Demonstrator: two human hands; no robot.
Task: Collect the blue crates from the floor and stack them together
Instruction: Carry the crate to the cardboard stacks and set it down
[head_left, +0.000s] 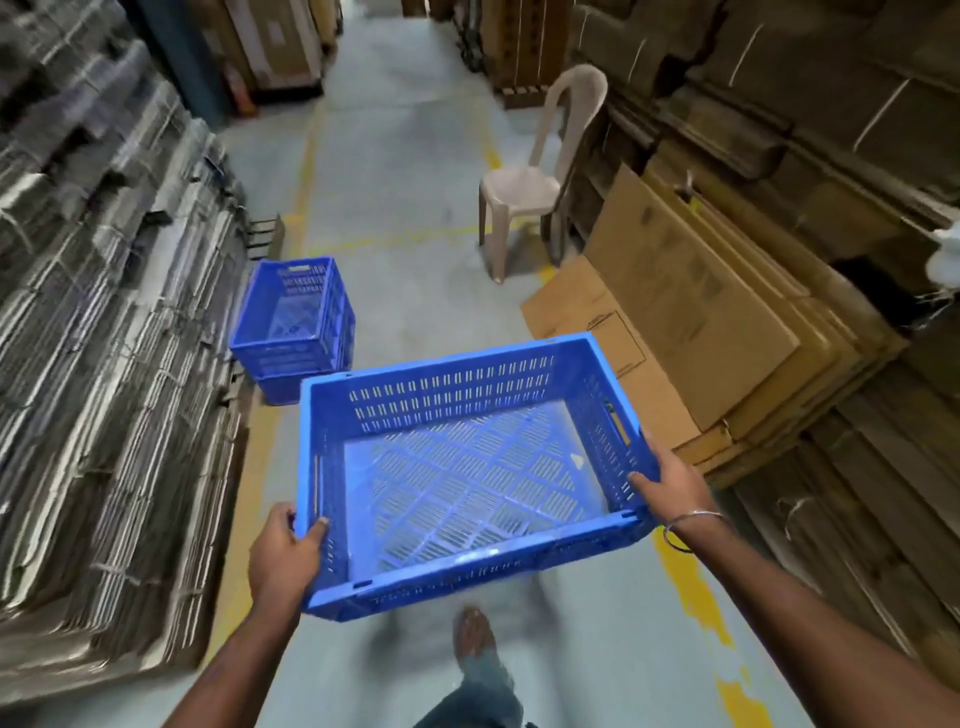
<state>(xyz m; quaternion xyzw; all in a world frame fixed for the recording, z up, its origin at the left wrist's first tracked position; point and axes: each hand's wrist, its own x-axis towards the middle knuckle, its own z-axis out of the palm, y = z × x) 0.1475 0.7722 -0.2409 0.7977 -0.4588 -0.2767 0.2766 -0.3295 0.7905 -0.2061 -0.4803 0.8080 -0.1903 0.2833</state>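
A person holds a blue crate (470, 467) up off the floor, in front of their body. The left hand (283, 558) grips the near left corner, with the thumb curled over the rim. The right hand (670, 480) grips the right wall, with the thumb inside. The crate has nothing in it, and its top is open.

More blue crates (296, 327) sit on the floor ahead, on the left, stacked one on another. They are just beside the tall piles of flat cardboard (104, 312) that run along the left side.

The grey floor (405, 171) makes a long lane between the piles. On the right, brown cardboard sheets (691, 317) lean out into the lane. A plastic chair (540, 171) stands near them, past the stack. Yellow lines (698, 592) run along both sides of the lane.

One foot (472, 631) shows under the held crate, but it is blurry. The held crate hides the floor right below it. The far end of the lane is cut off at the top.
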